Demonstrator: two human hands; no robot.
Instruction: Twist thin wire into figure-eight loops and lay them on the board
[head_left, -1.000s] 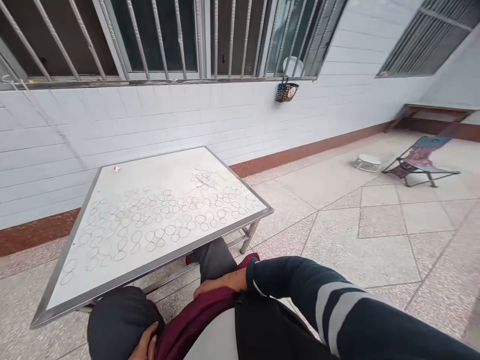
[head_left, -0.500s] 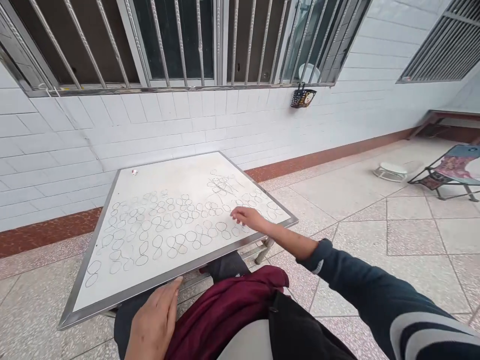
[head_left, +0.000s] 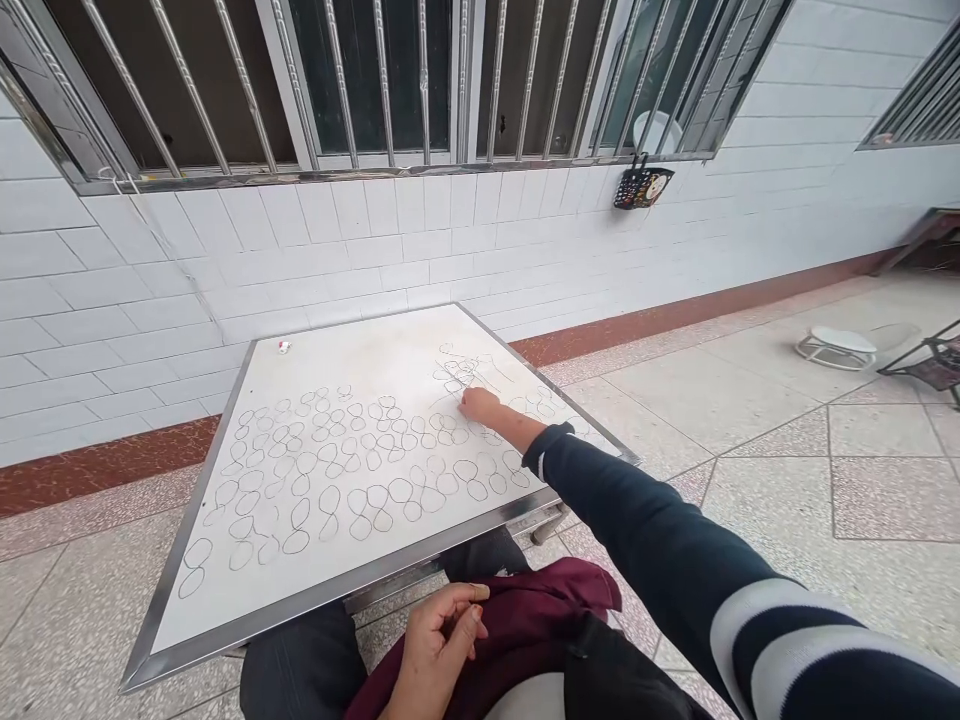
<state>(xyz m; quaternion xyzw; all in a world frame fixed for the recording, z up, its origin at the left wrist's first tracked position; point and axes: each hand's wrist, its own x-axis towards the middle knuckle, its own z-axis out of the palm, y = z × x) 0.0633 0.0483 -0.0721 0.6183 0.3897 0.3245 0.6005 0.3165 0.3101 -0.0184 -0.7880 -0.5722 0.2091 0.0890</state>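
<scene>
A white board (head_left: 375, 360) with a grey metal rim lies flat in front of me. Rows of thin dark loops and figure-eights (head_left: 367, 510) cover much of it, with a tangled scribble (head_left: 461, 372) toward the far right. My right hand (head_left: 480, 405) is over the board beside that scribble, fingers curled together; whatever they may hold is hidden. Above the dark red cloth (head_left: 570, 585) on my lap, my left hand (head_left: 442, 640) is loosely curled, thumb and index finger apart, and I see nothing in it.
A small white and red object (head_left: 284, 347) sits at the board's far left corner. Behind stands a white tiled wall (head_left: 360, 240) with a barred window (head_left: 390, 90). A small basket (head_left: 643, 187) hangs there. On the floor at right is a low white stool (head_left: 835, 347).
My right hand has moved away from me across the board to the scribble, its fingers more closed. My left hand has left the board's near edge and moved right over my lap.
</scene>
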